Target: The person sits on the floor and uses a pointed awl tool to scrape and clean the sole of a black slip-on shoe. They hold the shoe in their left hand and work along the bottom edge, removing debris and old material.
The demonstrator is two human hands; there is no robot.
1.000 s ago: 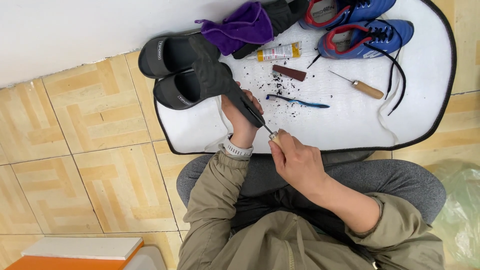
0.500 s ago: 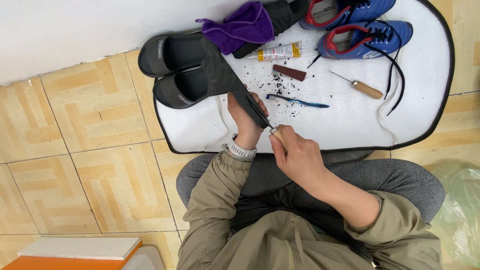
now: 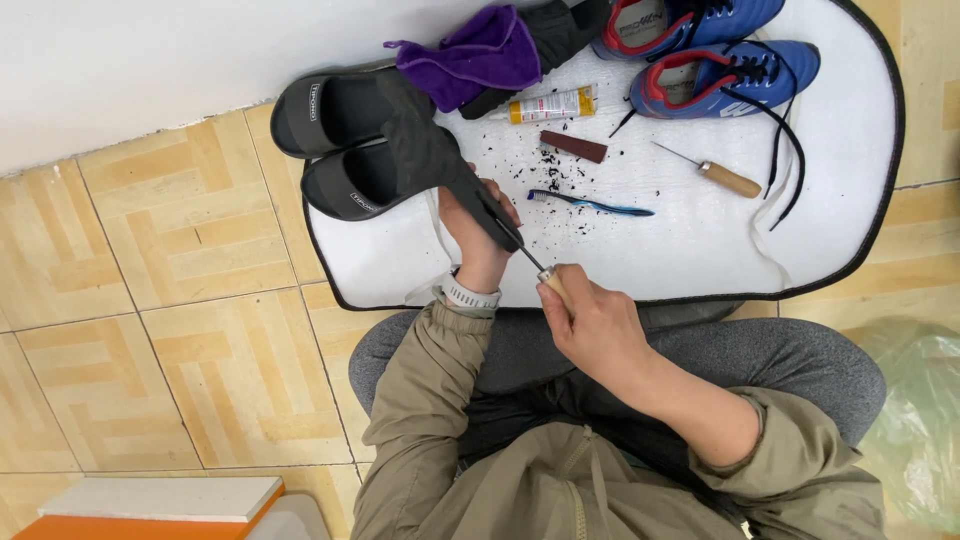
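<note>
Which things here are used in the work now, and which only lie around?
In use:
- left hand holding the dark sandal
- right hand with a wooden-handled awl

Lying about:
- second sandal
- purple cloth
- glue tube
- blue toothbrush
- spare awl
- blue shoes

Olive-khaki zip-front fabric jacket (image 3: 560, 470), long sleeves, loose folded cuffs; grey trousers (image 3: 760, 360); white-banded wristwatch (image 3: 468, 294) at left wrist; both hands bare, no gloves
</note>
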